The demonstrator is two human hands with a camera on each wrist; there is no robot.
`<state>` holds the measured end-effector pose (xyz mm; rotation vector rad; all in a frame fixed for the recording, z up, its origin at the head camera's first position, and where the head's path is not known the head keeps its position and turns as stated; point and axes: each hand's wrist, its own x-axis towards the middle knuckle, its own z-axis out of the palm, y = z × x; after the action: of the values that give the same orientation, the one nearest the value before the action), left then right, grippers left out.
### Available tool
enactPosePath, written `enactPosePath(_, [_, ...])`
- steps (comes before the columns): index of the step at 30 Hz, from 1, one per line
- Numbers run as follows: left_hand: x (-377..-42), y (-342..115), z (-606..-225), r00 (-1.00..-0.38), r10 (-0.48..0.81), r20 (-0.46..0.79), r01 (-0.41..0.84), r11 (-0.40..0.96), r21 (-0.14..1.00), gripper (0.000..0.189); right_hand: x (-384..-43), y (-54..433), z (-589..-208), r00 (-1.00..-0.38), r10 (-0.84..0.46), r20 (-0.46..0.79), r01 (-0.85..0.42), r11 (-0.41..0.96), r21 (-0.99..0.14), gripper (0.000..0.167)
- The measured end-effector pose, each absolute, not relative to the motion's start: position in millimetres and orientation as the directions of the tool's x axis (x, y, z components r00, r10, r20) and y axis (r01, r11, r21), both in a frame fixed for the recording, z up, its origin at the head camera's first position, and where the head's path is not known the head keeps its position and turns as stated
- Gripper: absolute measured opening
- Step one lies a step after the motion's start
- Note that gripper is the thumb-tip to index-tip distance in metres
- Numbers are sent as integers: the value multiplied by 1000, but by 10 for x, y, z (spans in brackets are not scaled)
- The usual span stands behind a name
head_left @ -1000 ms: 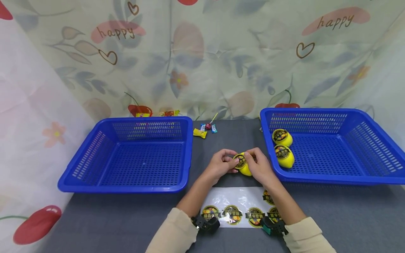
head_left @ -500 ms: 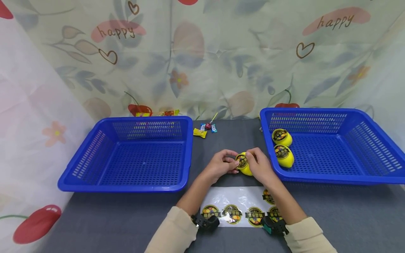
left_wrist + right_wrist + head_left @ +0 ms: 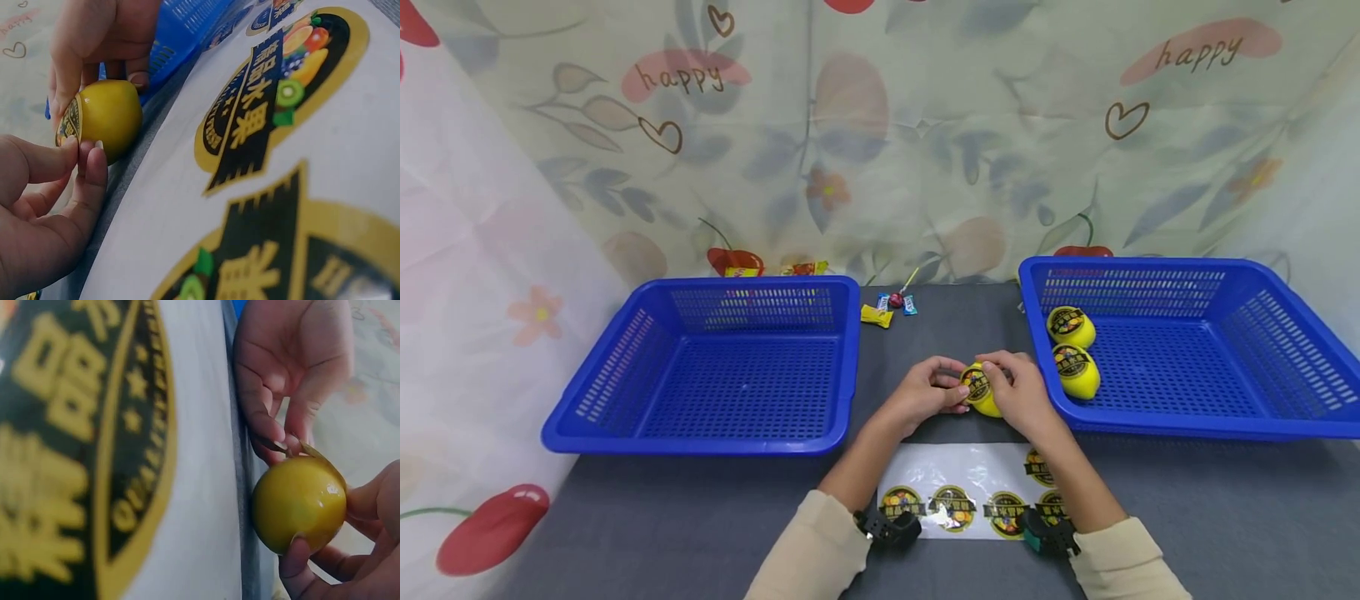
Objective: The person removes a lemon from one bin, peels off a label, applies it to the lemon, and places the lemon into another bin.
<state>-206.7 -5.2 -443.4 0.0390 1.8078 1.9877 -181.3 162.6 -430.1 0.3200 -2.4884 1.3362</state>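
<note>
A yellow lemon (image 3: 299, 503) with a round black-and-gold fruit sticker (image 3: 976, 383) on one end is between my two hands, above the dark table. My right hand (image 3: 1022, 396) holds the lemon, thumb on the sticker side and fingers curled round the fruit. At the sticker's free edge, my left hand (image 3: 925, 390) pinches with thumb and fingertips. The right wrist view shows that edge standing off the lemon's skin by the left fingertips. Nearer me lies a white sticker sheet (image 3: 962, 467) with several more round stickers, partly covered by the right forearm.
A blue basket (image 3: 700, 446) stands at left. Another blue basket (image 3: 1180, 425), at right, holds two stickered lemons (image 3: 1078, 372) by its near-left wall. Between them at the back are a yellow-wrapped candy (image 3: 876, 316), a lollipop (image 3: 897, 299) and small blue wrapped candies (image 3: 910, 306).
Both hands stay at the lemon, which sits very slightly further right. The right thumb and fingers have shifted a little on it. The baskets and sheet are as before.
</note>
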Motion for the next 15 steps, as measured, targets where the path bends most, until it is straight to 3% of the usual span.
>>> enactPosePath(15, [-2065, -91, -4468, -899, 358, -254, -285, -34, 958, 31, -1748, 1526, -4280, -980, -36, 198, -162, 722, -673, 38])
